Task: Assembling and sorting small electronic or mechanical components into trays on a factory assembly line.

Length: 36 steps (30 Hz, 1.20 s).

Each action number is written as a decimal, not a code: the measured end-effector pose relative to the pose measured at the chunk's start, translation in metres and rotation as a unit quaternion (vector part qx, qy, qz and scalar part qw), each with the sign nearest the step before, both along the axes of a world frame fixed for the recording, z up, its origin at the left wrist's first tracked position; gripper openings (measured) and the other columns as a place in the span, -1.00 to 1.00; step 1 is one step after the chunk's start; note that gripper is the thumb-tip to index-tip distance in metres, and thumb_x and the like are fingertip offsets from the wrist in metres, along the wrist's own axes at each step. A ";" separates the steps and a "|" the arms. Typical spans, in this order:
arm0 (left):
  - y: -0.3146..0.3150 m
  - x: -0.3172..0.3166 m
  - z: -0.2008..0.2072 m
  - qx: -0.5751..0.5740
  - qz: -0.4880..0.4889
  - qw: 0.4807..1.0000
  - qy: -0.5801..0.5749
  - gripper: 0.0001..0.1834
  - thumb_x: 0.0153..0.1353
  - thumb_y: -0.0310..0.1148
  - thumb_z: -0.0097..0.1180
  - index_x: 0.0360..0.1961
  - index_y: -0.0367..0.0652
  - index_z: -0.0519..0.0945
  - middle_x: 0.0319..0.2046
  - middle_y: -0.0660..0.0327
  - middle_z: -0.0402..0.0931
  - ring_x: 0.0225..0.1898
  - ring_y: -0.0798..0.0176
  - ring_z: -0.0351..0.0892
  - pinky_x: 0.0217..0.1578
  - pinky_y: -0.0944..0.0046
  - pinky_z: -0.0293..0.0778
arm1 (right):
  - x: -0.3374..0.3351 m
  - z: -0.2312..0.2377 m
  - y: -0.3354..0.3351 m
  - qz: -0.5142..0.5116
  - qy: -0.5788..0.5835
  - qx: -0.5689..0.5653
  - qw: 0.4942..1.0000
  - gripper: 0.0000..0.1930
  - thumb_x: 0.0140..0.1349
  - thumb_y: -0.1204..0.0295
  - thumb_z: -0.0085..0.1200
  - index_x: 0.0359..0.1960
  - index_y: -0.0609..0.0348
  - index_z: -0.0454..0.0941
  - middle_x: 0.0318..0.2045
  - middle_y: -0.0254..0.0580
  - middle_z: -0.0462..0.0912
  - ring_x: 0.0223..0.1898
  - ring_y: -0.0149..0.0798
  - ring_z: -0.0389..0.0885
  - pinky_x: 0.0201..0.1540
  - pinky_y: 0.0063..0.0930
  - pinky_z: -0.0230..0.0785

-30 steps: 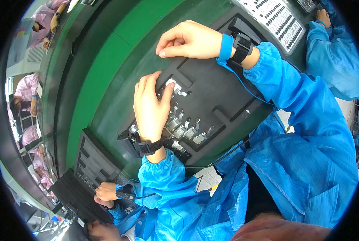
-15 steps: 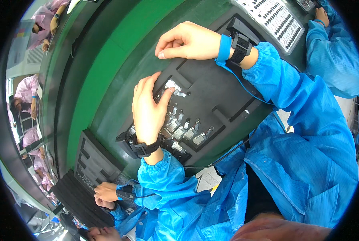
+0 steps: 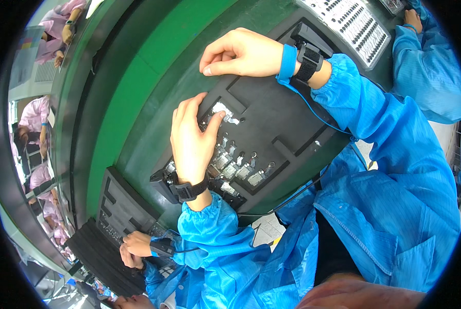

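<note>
A black foam tray [image 3: 264,110] lies on the green bench in front of me. My left hand [image 3: 191,141] rests over its left side, thumb apart from the stretched fingers. The thumb tip touches or overlaps a small silver metal part [image 3: 225,112]; the fingertips lie toward the tray's far edge. Several similar metal parts [image 3: 230,165] with small hooked tabs sit in rows nearer me, partly behind my left hand. My right hand [image 3: 243,54] hovers at the tray's far edge, fingers loosely curled to the thumb, with nothing visible in them.
A white tray [image 3: 351,31] of small black-tipped parts stands at the upper right, near a co-worker's sleeve [image 3: 426,72]. Another person's hands [image 3: 137,244] work at a black foam tray [image 3: 124,198] at lower left. A blue wrist-strap cord [image 3: 313,110] hangs from my right wrist.
My left hand has shifted very slightly to the right; its thumb stays at the metal part. My right hand has not moved. The neighbour's hands at lower left have moved a little.
</note>
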State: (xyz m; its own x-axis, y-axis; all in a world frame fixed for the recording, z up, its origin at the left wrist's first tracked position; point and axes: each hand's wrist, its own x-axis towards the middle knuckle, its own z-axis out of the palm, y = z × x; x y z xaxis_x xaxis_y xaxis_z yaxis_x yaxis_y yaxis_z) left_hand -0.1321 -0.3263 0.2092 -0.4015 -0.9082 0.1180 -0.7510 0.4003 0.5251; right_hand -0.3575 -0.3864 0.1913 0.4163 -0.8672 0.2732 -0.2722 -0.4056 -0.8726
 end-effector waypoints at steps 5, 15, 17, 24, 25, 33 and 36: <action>0.000 0.001 0.001 0.000 0.000 1.000 -0.003 -0.53 0.07 -0.38 0.39 0.02 -0.25 0.60 -0.13 0.02 0.60 -0.08 -0.01 0.61 -0.01 0.12 0.50 | 0.001 0.002 0.000 0.003 0.006 -0.001 1.000 -0.73 0.33 0.27 0.18 -0.16 0.25 0.70 -0.38 -0.22 0.75 -0.40 -0.44 0.65 -0.27 -0.51 0.49; 0.000 0.001 -0.001 -0.005 -0.002 1.000 -0.005 -0.56 0.11 -0.38 0.35 0.03 -0.27 0.59 -0.12 0.00 0.59 -0.05 -0.03 0.60 0.01 0.11 0.49 | 0.001 0.000 0.000 0.001 0.001 -0.008 1.000 -0.73 0.33 0.27 0.19 -0.16 0.25 0.70 -0.40 -0.22 0.74 -0.41 -0.44 0.64 -0.29 -0.52 0.48; 0.000 0.000 -0.001 -0.006 -0.003 1.000 -0.001 -0.57 0.13 -0.39 0.34 0.03 -0.27 0.59 -0.11 0.00 0.59 -0.04 -0.04 0.60 0.01 0.10 0.49 | 0.000 0.000 0.001 0.000 0.000 -0.008 1.000 -0.73 0.33 0.27 0.19 -0.16 0.25 0.70 -0.40 -0.23 0.74 -0.42 -0.45 0.63 -0.29 -0.52 0.48; -0.001 0.000 0.000 -0.007 -0.003 1.000 -0.002 -0.60 0.16 -0.40 0.31 0.03 -0.27 0.59 -0.10 -0.01 0.59 -0.04 -0.07 0.60 0.03 0.10 0.47 | 0.001 0.000 0.000 -0.001 0.000 0.001 1.000 -0.73 0.33 0.27 0.19 -0.16 0.25 0.70 -0.42 -0.24 0.73 -0.45 -0.45 0.60 -0.32 -0.51 0.46; -0.001 0.000 0.000 -0.005 -0.001 1.000 0.000 -0.60 0.15 -0.40 0.31 0.03 -0.27 0.59 -0.10 -0.01 0.59 -0.04 -0.07 0.60 0.03 0.10 0.47 | 0.001 0.000 -0.001 0.000 -0.008 -0.008 1.000 -0.73 0.32 0.27 0.19 -0.17 0.25 0.70 -0.43 -0.24 0.73 -0.45 -0.45 0.60 -0.33 -0.51 0.45; 0.001 0.002 -0.001 -0.025 -0.007 1.000 -0.007 -0.59 0.14 -0.40 0.32 0.02 -0.29 0.59 -0.10 -0.03 0.58 -0.06 -0.09 0.60 0.00 0.09 0.48 | 0.000 0.002 0.001 0.002 -0.002 0.004 1.000 -0.73 0.31 0.27 0.21 -0.17 0.24 0.70 -0.41 -0.22 0.74 -0.43 -0.44 0.62 -0.31 -0.50 0.47; 0.003 0.000 0.000 -0.006 0.006 1.000 -0.006 -0.60 0.15 -0.40 0.32 0.02 -0.28 0.59 -0.09 -0.02 0.58 -0.03 -0.09 0.58 0.01 0.09 0.49 | 0.001 0.005 0.005 -0.005 -0.019 0.034 0.999 -0.74 0.30 0.28 0.21 -0.18 0.24 0.70 -0.44 -0.22 0.72 -0.45 -0.43 0.61 -0.34 -0.49 0.46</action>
